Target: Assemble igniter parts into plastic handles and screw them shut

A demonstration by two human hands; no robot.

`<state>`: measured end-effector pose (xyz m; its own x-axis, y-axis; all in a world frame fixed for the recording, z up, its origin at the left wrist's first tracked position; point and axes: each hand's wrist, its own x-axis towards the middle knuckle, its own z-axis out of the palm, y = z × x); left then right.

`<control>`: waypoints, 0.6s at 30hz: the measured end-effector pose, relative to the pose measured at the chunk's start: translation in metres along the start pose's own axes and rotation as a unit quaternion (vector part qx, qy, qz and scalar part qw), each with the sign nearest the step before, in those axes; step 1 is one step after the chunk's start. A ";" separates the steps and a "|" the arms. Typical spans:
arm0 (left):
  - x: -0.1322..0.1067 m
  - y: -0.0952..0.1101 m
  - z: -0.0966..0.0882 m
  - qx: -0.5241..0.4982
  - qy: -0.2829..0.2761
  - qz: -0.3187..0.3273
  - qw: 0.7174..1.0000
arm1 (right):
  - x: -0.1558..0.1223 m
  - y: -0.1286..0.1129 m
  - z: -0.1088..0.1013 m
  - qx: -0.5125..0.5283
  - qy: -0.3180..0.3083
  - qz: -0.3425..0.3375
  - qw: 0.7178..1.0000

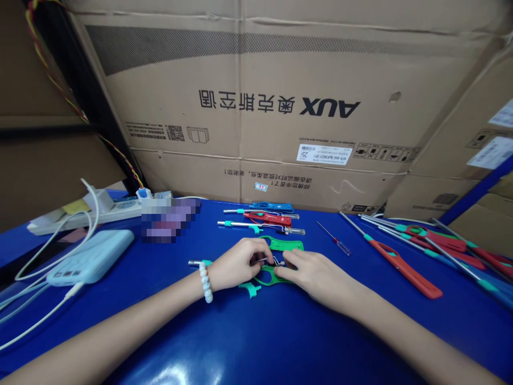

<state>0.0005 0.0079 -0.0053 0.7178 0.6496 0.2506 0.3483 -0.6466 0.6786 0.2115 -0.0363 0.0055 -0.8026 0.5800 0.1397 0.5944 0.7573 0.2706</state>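
My left hand (240,262), with a beaded bracelet (206,283) at the wrist, has its fingers pinched on a thin wire (260,260). My right hand (320,275) is closed in opposite it, thumb and forefinger at a small part with white wires (276,262); its fingertips partly hide what they grip. Just beyond the fingers lies one green half of a long lighter's casing (285,244). Another green half (267,276) lies below them, partly covered by my right hand. A metal lighter tube (194,262) sticks out left of my left wrist, and a teal trigger piece (250,289) lies below it.
Opened red (266,218) and blue (272,207) lighters lie behind my hands. A screwdriver (334,239) and several long lighters, one orange-red (404,267), lie right. At left are a power bank (92,256) with cables and a power strip (120,207). A large cardboard box (256,69) stands behind.
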 end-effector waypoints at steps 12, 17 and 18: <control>0.002 -0.002 0.006 -0.109 0.022 -0.106 0.988 | 0.001 0.001 0.001 0.002 0.011 0.000 1.000; 0.003 -0.004 0.007 -0.128 0.025 -0.107 0.986 | 0.001 0.000 0.003 0.006 0.009 0.002 1.000; 0.003 -0.005 0.008 -0.126 0.025 -0.108 0.986 | 0.001 0.000 0.003 0.007 0.008 0.003 1.000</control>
<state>0.0059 0.0100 -0.0128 0.6103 0.7844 0.1108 0.3246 -0.3752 0.8682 0.2108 -0.0352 0.0025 -0.7992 0.5803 0.1568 0.6004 0.7578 0.2555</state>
